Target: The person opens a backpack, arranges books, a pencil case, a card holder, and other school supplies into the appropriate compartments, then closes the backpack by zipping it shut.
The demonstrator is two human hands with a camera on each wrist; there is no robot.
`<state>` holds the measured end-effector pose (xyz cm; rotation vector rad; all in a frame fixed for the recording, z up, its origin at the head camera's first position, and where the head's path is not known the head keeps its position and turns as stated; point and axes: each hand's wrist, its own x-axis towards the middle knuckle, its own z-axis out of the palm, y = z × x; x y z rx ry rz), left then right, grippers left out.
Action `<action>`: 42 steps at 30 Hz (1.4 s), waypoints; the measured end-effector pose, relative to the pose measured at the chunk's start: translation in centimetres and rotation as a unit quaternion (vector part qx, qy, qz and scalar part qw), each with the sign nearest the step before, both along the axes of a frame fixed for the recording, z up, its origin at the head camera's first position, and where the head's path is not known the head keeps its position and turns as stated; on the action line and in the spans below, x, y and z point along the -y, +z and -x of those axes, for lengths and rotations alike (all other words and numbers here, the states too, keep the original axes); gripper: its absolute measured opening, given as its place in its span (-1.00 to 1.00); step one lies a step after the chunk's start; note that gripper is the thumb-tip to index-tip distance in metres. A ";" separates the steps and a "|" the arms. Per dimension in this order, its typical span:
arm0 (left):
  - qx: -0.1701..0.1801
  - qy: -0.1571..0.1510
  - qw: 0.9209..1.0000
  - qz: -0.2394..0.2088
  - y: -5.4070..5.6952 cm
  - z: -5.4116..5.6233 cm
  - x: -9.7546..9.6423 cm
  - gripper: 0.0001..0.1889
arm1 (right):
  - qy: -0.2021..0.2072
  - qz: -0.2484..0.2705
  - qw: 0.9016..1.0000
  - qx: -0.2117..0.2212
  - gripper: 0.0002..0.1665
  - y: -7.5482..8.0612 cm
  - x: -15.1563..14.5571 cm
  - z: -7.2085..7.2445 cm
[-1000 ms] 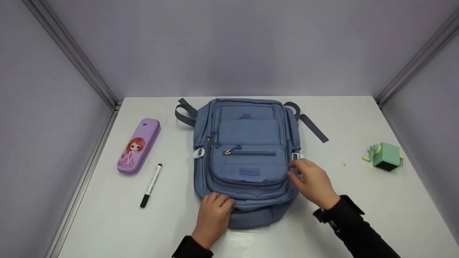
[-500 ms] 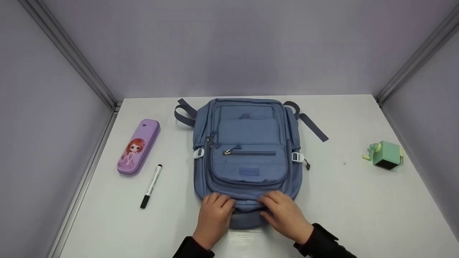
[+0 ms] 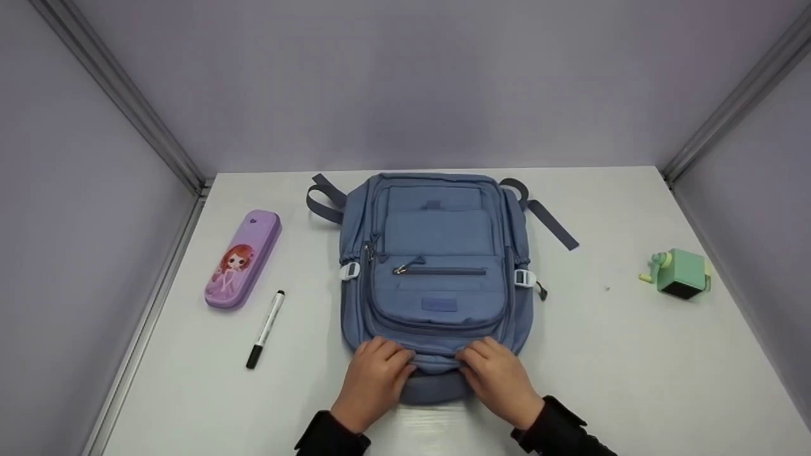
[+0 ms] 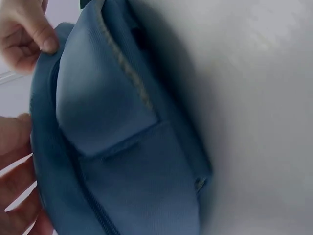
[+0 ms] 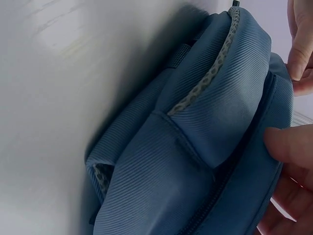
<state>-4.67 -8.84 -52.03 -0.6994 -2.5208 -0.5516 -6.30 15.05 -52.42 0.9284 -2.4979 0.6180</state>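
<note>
A blue backpack (image 3: 437, 234) lies front side up in the middle of the white table, its bottom end toward me. My left hand (image 3: 375, 380) pinches the fabric at the lower front edge, left of centre. On the right of that same edge, my right hand (image 3: 499, 380) grips the cloth between thumb and fingers. Up close in the right wrist view, the thumb (image 5: 281, 142) presses on the backpack's lower rim, near a zipper seam. The left wrist view has the bottom panel (image 4: 107, 93) of the backpack between the hands and the table.
Left of the backpack are a purple pencil case (image 3: 243, 259) with a cartoon girl and a black-capped white marker (image 3: 265, 329). A green crank pencil sharpener (image 3: 680, 273) stands at the far right. Grey panels (image 3: 437, 82) enclose the table (image 3: 633, 361) at the back and sides.
My right hand has moved from the backpack's right side buckle down and left to its lower front edge, and now grips there. The left hand has stayed nearly in place.
</note>
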 end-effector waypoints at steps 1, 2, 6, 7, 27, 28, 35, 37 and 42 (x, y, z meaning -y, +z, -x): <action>0.013 -0.008 1.000 0.002 0.3 0.2 0.3 -0.84 | 0.000 0.000 1.000 0.000 -0.65 -0.1 0.0 0.0; 0.023 -0.015 1.000 0.006 0.6 0.5 0.6 -0.86 | 0.000 0.001 1.000 0.001 -0.65 -0.1 0.0 0.0; 0.033 -0.024 0.999 0.020 2.1 1.9 1.8 -0.90 | -0.002 0.003 1.000 0.001 -0.64 -0.3 0.0 0.0; 0.026 -0.022 0.999 0.021 2.5 2.4 2.0 -0.90 | -0.002 0.005 1.000 0.001 -0.64 -0.3 0.0 0.0; 0.082 0.169 0.976 0.106 4.5 16.8 4.6 -0.91 | -0.005 0.011 1.000 0.004 -0.62 -0.9 -0.1 -0.1; 0.098 0.174 0.973 0.114 4.3 17.1 4.6 -0.89 | -0.005 0.012 1.000 0.004 -0.62 -0.9 0.0 -0.2; 0.156 0.184 0.960 0.144 2.9 18.5 4.2 -0.80 | -0.011 0.010 1.000 0.009 -0.63 -0.8 0.1 -0.3; 0.152 0.177 0.962 0.144 2.6 18.7 4.0 -0.80 | -0.014 0.010 1.000 0.009 -0.64 -0.8 0.2 -0.3; 0.121 0.166 0.969 0.138 2.1 19.2 3.7 -0.81 | -0.019 0.009 1.000 0.000 -0.64 -0.9 0.3 -0.1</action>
